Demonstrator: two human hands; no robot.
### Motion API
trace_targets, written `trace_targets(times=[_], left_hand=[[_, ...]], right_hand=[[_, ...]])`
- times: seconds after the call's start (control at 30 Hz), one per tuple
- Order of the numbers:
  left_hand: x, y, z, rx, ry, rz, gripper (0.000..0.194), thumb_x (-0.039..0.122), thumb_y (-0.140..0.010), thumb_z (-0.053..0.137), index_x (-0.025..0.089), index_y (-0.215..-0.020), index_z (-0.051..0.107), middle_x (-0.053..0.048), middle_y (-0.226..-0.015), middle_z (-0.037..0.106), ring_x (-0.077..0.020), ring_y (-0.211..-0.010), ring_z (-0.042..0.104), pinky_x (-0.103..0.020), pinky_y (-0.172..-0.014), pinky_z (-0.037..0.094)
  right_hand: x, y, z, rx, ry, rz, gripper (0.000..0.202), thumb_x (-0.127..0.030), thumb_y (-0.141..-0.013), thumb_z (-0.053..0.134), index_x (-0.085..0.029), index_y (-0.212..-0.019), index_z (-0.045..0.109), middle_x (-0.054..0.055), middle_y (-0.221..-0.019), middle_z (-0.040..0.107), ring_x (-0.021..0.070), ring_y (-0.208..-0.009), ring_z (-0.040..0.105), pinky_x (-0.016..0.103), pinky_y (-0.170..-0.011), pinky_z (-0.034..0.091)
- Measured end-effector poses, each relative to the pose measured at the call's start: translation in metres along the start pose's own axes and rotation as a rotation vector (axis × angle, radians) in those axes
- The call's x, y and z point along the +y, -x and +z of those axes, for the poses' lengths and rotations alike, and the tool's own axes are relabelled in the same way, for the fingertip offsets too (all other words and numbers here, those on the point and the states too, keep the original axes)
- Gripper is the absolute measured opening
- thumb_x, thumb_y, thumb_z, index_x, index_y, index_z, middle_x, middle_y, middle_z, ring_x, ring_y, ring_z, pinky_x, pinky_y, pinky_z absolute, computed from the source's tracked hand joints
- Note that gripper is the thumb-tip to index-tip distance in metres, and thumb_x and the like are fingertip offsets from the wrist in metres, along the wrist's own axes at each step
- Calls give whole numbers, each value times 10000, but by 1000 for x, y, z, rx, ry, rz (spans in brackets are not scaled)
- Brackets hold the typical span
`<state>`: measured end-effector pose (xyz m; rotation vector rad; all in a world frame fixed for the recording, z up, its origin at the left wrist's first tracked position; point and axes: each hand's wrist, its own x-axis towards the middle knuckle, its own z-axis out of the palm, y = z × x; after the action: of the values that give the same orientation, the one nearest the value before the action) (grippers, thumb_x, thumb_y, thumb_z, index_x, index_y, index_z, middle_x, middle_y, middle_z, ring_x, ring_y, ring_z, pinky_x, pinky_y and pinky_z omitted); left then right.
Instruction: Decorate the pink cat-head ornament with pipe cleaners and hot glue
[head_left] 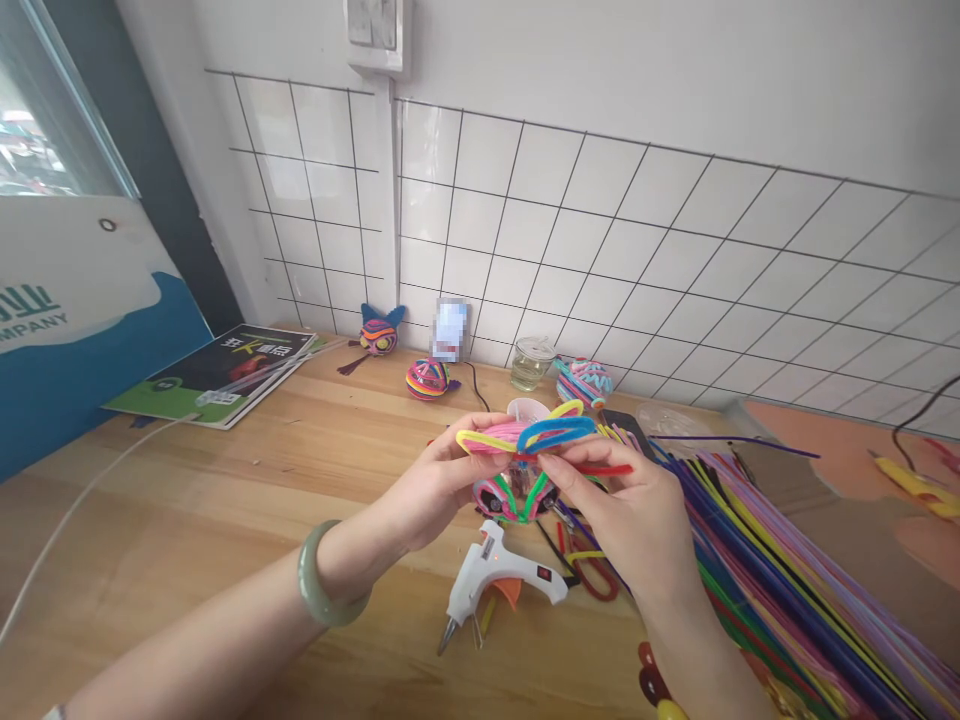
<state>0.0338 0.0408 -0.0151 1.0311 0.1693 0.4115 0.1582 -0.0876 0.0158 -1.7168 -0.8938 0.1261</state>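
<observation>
Holding a colourful fuzzy-stem piece [523, 515] up between both hands, we have it above the table [300, 480], at the middle of our view. Our left hand [446, 465] pinches its left side between thumb and fingers; our right hand [630, 500] is closed on its right side, with the thumb near the base of a blue loop [577, 428].

As far as it shows, much of the shaping looks done: dark round eyes sit low on the front, a green V lies between them, and pink stems with yellow and blue loops cross the top. A red stem [619, 469] juts out straight to the right, its end free, so we judge that part unfinished. Whether the loops are fixed or only held, we cannot tell, as our fingers cover the join.

Just below on the table rests a white glue gun [491, 570], nozzle toward us. To our right lies a thick spread of loose stems [780, 570]. Farther back, near the wall, stand a blue-eared ornament [381, 335], a striped ball [427, 378], a glass jar [531, 365] and a pastel ball [585, 383].
</observation>
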Motion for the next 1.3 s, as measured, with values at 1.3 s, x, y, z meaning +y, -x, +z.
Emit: trace_targets(times=[1.3], left_hand=[[-9,3,13,205,-305,141,431,369,-719,756,197,-1044,533,-26,-901,650,-154,-752,624,-255,-646,497]], right_hand=[[-9,7,9,-61,57,-62,144,-337,-727,679,-196,-754,680,56,-791,737,210,-761,689,309,-672,564]])
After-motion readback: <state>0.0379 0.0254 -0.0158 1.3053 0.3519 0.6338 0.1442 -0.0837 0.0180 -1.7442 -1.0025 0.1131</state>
